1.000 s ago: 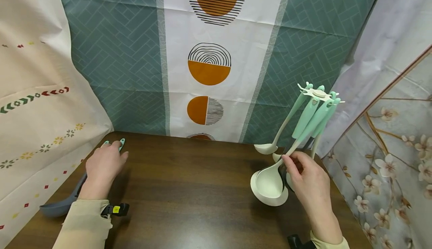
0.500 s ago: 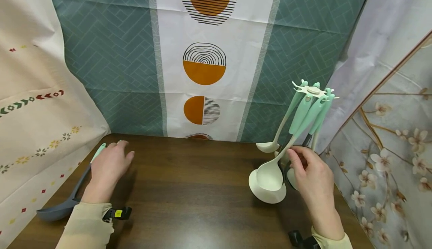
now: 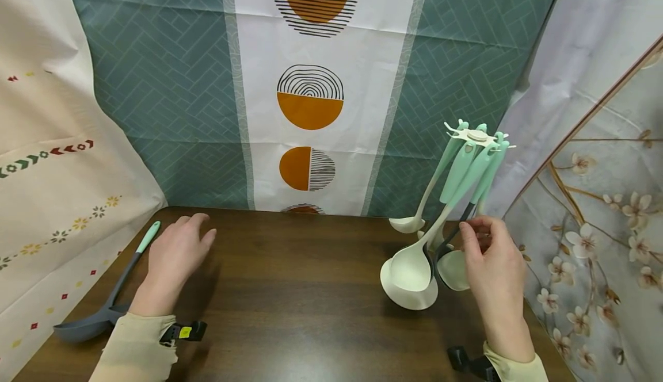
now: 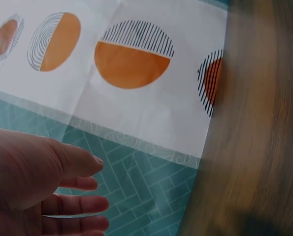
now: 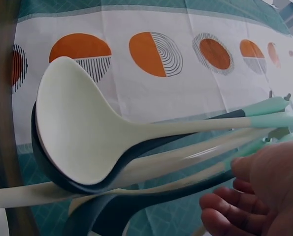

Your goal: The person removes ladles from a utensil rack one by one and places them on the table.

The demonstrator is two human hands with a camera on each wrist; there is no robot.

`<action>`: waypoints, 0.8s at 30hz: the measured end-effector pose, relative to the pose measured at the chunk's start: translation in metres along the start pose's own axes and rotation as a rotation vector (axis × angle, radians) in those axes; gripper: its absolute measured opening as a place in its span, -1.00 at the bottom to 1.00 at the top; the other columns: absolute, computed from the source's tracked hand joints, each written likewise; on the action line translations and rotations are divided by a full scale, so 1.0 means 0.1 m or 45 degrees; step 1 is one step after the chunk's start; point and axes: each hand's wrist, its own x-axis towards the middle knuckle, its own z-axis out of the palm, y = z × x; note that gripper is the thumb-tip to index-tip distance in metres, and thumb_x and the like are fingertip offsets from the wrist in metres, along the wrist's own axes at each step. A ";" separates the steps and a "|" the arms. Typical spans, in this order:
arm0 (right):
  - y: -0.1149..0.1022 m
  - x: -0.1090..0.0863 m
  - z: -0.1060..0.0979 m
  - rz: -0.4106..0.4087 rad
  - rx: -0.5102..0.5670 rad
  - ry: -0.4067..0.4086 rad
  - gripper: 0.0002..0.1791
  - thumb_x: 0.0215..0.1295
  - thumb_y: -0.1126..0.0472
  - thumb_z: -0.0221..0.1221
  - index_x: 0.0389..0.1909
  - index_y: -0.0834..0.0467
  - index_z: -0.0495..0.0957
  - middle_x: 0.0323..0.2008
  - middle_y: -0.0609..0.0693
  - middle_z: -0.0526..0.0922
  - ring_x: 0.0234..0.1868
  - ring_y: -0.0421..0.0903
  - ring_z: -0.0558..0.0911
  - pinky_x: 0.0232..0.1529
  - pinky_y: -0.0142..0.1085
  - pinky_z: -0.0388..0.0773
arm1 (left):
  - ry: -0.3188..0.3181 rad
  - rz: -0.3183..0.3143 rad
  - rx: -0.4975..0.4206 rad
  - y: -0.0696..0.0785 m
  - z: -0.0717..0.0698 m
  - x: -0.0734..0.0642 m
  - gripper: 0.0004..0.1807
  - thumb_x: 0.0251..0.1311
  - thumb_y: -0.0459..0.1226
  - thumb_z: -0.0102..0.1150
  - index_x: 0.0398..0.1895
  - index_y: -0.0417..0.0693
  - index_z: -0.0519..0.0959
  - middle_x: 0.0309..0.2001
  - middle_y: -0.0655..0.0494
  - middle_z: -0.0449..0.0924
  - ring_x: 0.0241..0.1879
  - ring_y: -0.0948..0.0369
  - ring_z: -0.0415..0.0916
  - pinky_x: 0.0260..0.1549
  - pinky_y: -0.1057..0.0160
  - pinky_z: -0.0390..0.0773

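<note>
In the head view my left hand (image 3: 173,258) hovers over the table's left side, fingers loosely extended and holding nothing. Beside it lies a dark grey ladle (image 3: 124,278) with a mint handle end, its lower part partly behind my sleeve. On the right, my right hand (image 3: 494,267) is beside a utensil rack (image 3: 476,136), close to a dark stem (image 3: 458,231). The right wrist view shows its thumb and loosely bent fingers apart, with nothing gripped. A cream ladle (image 3: 411,270) hangs at the rack's front, with a dark ladle (image 5: 44,160) nested behind it.
The rack's white base (image 3: 409,300) stands on the brown wooden table (image 3: 295,290). Several more mint-handled utensils hang there, including a small cream ladle (image 3: 406,224) at the back. Patterned cloth (image 3: 311,111) hangs behind, with further cloths at both sides.
My left hand has moved right, away from the grey ladle, uncovering its mint handle. My right hand has shifted right, away from the cream ladle's stem. The view has turned slightly.
</note>
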 end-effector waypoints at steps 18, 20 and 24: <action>0.14 0.13 -0.08 0.039 -0.042 -0.104 -0.51 0.67 0.07 0.26 0.51 0.08 0.58 0.19 0.05 0.70 -0.33 -0.65 0.49 -0.23 -0.15 0.43 | -0.008 0.099 -0.078 0.30 -0.01 -0.05 -0.58 0.50 -0.19 0.37 0.26 -0.26 0.65 -0.01 -0.24 0.74 -0.15 -0.17 0.70 -0.22 -0.24 0.66; 0.14 0.14 -0.09 0.048 -0.043 -0.131 -0.51 0.69 0.06 0.24 0.52 0.06 0.57 0.18 0.04 0.71 -0.34 -0.59 0.54 -0.25 -0.15 0.43 | -0.002 0.108 -0.083 0.32 -0.01 -0.05 -0.59 0.50 -0.19 0.37 0.26 -0.26 0.66 -0.01 -0.23 0.74 -0.15 -0.17 0.70 -0.23 -0.24 0.66; 0.15 0.14 -0.11 0.077 -0.044 -0.176 -0.53 0.71 0.06 0.21 0.51 0.07 0.57 0.09 0.04 0.72 -0.34 -0.36 0.65 -0.24 -0.10 0.44 | 0.008 0.126 -0.093 0.37 -0.03 -0.05 -0.59 0.50 -0.19 0.37 0.26 -0.26 0.66 0.01 -0.23 0.75 -0.15 -0.17 0.71 -0.23 -0.23 0.66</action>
